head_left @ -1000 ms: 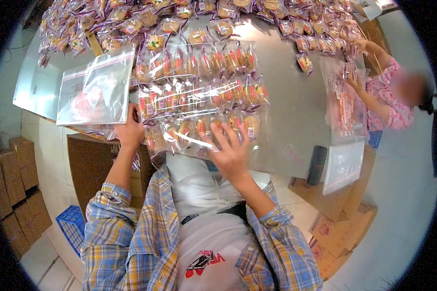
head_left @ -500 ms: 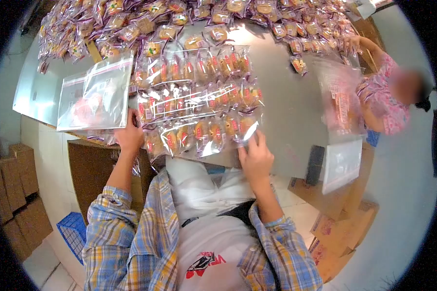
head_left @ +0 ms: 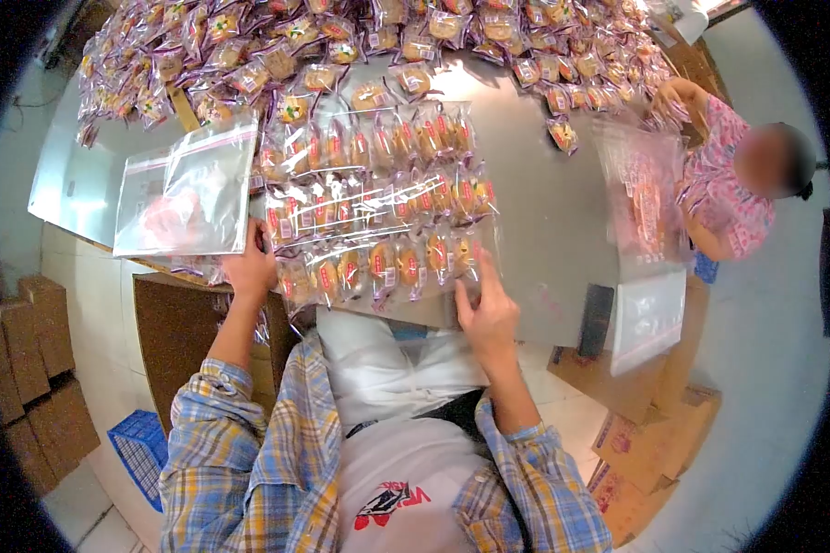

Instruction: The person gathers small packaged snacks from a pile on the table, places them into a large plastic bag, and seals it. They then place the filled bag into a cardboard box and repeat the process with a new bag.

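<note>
Several wrapped pastries (head_left: 378, 263) lie in three rows in clear plastic bags at the near edge of the grey table (head_left: 544, 221). At the lower right corner of these rows is my right hand (head_left: 489, 309), its index finger stretched out and its thumb apart, touching the plastic. My left hand (head_left: 252, 263) is at the left end of the nearest row, beside a stack of flat clear bags (head_left: 189, 198); its fingers are partly hidden by the plastic, and what they grip cannot be made out.
A large pile of wrapped pastries (head_left: 415, 41) covers the far side. To the right, a co-worker (head_left: 724, 184) handles small packets near pink-printed bags (head_left: 641, 189). More clear bags (head_left: 648, 318), a dark block (head_left: 597, 320), cardboard boxes (head_left: 41, 355) and a blue crate (head_left: 140, 452) are around.
My right hand has shifted slightly down, its index finger now straighter. My left hand has barely moved. The co-worker's arms have changed position, with a hand drawn in from the pile.
</note>
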A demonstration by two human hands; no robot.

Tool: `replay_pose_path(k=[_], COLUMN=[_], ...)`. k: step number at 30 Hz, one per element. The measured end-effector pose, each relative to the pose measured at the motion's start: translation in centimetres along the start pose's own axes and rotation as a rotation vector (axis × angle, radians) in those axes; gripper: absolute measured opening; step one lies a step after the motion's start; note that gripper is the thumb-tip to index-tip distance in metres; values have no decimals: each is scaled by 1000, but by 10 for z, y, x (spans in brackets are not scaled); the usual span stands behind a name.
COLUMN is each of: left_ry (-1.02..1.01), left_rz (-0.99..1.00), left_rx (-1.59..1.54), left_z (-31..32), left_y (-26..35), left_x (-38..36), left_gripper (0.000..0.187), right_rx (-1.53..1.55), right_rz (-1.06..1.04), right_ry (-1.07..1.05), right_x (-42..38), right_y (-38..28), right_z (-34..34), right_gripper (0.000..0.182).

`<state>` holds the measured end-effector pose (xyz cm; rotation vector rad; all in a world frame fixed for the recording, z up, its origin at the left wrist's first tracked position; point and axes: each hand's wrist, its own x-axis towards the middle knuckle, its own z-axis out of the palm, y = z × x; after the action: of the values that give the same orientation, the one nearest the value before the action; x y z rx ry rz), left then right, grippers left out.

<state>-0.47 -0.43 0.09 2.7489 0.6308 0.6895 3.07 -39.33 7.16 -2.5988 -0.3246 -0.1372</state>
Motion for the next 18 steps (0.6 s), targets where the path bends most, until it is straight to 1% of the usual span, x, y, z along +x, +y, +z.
replay_pose_path(k=[3, 6, 8, 10, 11, 13, 15, 18], left_ry=[-4, -51, 30, 17, 43, 106, 74, 63], left_rz=[28, -19, 56, 40, 64, 110, 104, 86], left_rx=[-18, -71, -68, -78, -40, 36, 8, -3], left_z=[0, -9, -6, -8, -6, -2, -4, -7], left_y=[-2, 7, 5, 8, 6, 4, 4, 8], left_x=[1, 4, 3, 3, 3, 5, 3, 2], left_gripper=[15, 14, 13, 12, 12, 12, 11, 9], right_rx=[38, 143, 174, 199, 210, 227, 238, 272], right_rz=[-148, -151, -173, -224, -264, -366, -483, -549], right_ry=[170, 117, 163, 193, 198, 215, 236, 313], right_x=[-6, -26, -28, -28, -26, -17, -5, 37], right_y=[0, 10, 11, 14, 17, 15, 9, -24], right_z=[-4, -10, -10, -11, -12, -16, -25, -39], right_gripper=[48, 38, 33, 30, 30, 28, 28, 24])
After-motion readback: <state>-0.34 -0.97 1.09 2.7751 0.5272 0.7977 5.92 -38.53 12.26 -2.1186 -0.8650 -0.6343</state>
